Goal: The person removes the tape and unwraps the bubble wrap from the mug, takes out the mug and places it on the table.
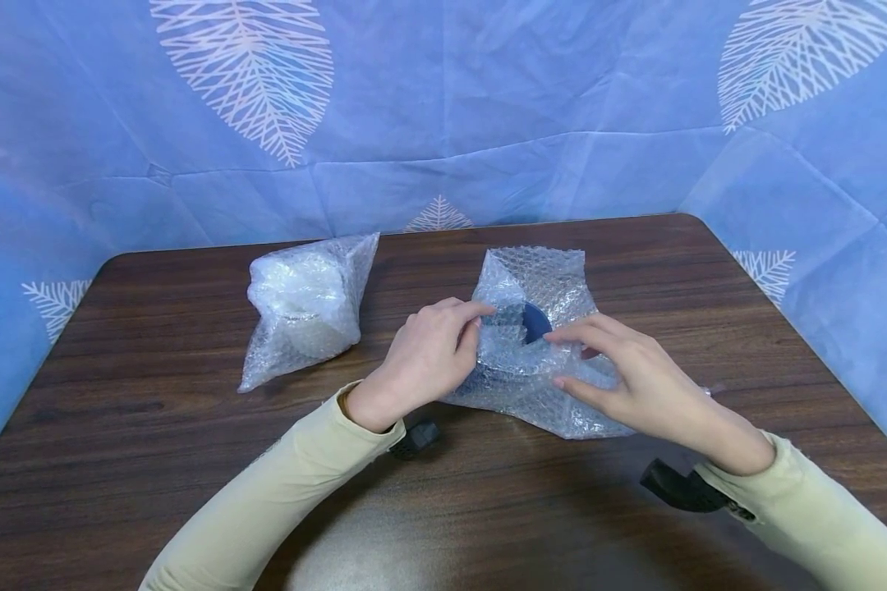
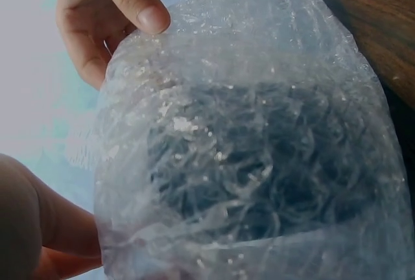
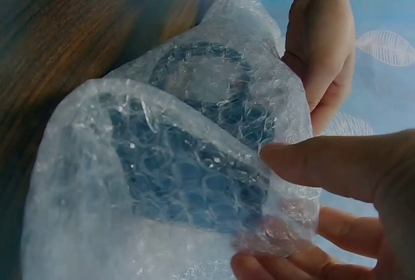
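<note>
A dark blue mug stands wrapped in a sheet of bubble wrap, its top showing through a gap in the head view. Through the clear plastic, the right wrist view shows its ring-shaped handle. My left hand pinches the wrap at the mug's left side; some fingertips are hidden behind the plastic. On the other side my right hand holds the wrap near the mug's rim, with the thumb on the near face and other fingers seen lower down at its edge.
Left of the hands lies another bubble-wrapped bundle, whitish inside. The brown wooden table ends at a blue cloth backdrop with white leaf prints. Black wrist cameras hang under both sleeves.
</note>
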`<move>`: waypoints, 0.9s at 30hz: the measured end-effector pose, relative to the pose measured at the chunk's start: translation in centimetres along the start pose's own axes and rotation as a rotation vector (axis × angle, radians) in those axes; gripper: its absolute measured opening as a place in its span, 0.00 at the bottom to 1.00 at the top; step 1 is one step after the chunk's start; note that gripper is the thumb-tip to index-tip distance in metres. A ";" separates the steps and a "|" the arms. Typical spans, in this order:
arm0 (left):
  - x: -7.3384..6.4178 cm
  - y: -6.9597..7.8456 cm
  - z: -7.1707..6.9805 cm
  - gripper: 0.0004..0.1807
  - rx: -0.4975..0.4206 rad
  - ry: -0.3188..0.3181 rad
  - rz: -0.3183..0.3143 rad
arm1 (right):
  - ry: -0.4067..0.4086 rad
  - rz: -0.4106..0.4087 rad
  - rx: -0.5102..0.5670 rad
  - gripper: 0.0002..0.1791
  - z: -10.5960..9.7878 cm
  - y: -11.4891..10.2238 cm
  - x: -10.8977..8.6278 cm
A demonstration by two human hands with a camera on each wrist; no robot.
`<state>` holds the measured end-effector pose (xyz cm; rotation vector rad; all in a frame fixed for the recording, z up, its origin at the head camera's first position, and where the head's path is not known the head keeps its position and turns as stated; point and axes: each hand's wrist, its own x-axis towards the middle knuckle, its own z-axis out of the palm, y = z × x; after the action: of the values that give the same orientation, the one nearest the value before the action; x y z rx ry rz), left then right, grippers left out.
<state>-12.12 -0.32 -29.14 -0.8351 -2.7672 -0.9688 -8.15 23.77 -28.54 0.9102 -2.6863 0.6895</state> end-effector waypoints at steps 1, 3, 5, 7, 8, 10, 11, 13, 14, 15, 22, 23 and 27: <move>0.0 0.0 0.0 0.18 0.000 -0.004 -0.003 | 0.009 -0.004 -0.003 0.26 0.0 0.0 0.0; 0.0 -0.1 0.0 0.18 0.001 -0.010 -0.008 | 0.027 -0.012 -0.011 0.26 0.0 0.0 -0.1; 0.0 -0.2 0.0 0.18 0.003 -0.014 -0.010 | 0.043 -0.015 -0.018 0.25 0.1 0.0 -0.2; 0.0 -0.2 0.0 0.18 -0.001 -0.017 -0.014 | 0.055 -0.019 -0.014 0.24 0.1 0.0 -0.3; 0.0 -0.2 -0.1 0.18 -0.008 -0.019 -0.017 | 0.060 -0.021 -0.013 0.24 0.1 0.0 -0.3; -0.1 -0.3 -0.1 0.18 -0.023 -0.023 -0.025 | 0.067 -0.029 -0.004 0.24 0.1 -0.1 -0.4; -0.1 -0.3 -0.2 0.18 -0.030 -0.024 -0.031 | 0.069 -0.033 -0.002 0.24 0.0 -0.1 -0.4; -0.1 -0.3 -0.2 0.18 -0.043 -0.027 -0.041 | 0.069 -0.041 0.000 0.23 0.0 -0.2 -0.5; -0.1 -0.3 -0.3 0.18 -0.050 -0.030 -0.046 | 0.069 -0.045 0.002 0.23 0.0 -0.2 -0.6; -0.1 -0.3 -0.3 0.19 -0.054 -0.033 -0.051 | 0.069 -0.048 0.002 0.23 0.0 -0.2 -0.7; -0.1 -0.6 -0.6 0.19 -0.070 -0.060 -0.074 | 0.060 -0.075 0.029 0.24 0.0 -0.3 -1.3; -0.1 -0.6 -0.7 0.19 -0.069 -0.064 -0.074 | 0.056 -0.080 0.035 0.24 0.0 -0.3 -1.4; 0.0 -0.8 -0.8 0.20 -0.053 -0.092 -0.072 | 0.034 -0.103 0.056 0.24 0.1 -0.4 -1.6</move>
<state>-12.58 -1.33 -28.89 -0.8115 -2.8796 -1.0464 -6.64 24.30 -29.03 1.0321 -2.5817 0.7543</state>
